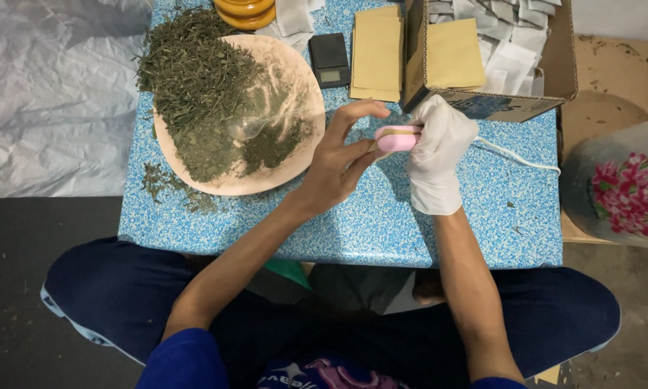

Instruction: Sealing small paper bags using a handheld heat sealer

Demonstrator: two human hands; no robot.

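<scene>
Pink gadget [396, 138], small and rounded, sits just above the blue speckled table [482, 216], pretty much in the middle, with a white cord [518, 157] trailing off to the right. The right hand [437, 151], in a white glove, has its fingers curled tight around the gadget's right end. The bare left hand [342, 155] comes in from the other side, with its thumb and fingers closed on a thin tan paper piece [376, 144] right at the gadget's left end, index finger arched up over it.

Left of the hands there's a big beige plate [306, 155] heaped with dried green tea leaves [198, 79], a clear spoon [246, 127] lying in them, and some leaves spilled onto the table. Behind the hands are a little black pocket scale [329, 60] and a stack of tan paper envelopes [376, 54]. Next to those is a cardboard box [497, 106] with white filter bags [507, 43] and another tan envelope inside.
</scene>
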